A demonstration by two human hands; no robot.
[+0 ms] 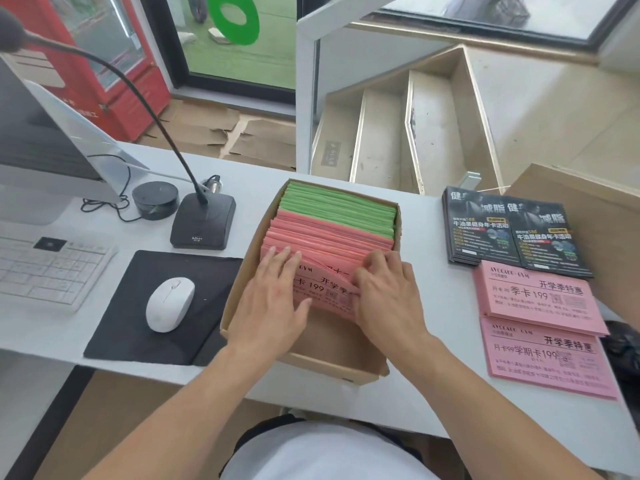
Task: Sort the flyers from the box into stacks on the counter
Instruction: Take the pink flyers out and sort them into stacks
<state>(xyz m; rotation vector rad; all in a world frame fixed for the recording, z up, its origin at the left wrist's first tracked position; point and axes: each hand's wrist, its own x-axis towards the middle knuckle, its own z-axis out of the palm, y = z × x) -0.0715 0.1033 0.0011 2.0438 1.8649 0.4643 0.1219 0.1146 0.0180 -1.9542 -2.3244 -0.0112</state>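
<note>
— Where is the box?

— The cardboard box (235, 299) sits on the white tabletop (256, 168), reaching from the middle of it to the near edge. Inside, green flyers (341, 209) stand on edge at the far end and pink flyers (325, 242) fill the row in front of them.

— And the hands?

— Both are in the box. The left hand (273, 299) lies flat on the front pink flyer (323, 289), fingers straight and slightly spread, pressing it. The right hand (388, 296) has its fingers curled over the top edges of the pink flyers, thumb on the front flyer, pinching a few sheets.

— Anything sorted already?

— Toward the right edge of the tabletop there are three stacks. The dark flyers (509, 233) lie farthest, fanned into two overlapping piles. A pink stack (536, 299) lies just in front of them, and a second pink stack (550, 358), with different print, overlaps its near side and reaches the near edge.

— What else is on the tabletop?

— Left of the box, a white mouse (169, 304) on a black mouse pad (138, 306), a gooseneck microphone (202, 221), a round black puck (155, 199), a keyboard (48, 268) and a monitor (41, 140) at the left edge. A brown carton (588, 216) stands at the far right corner.
</note>
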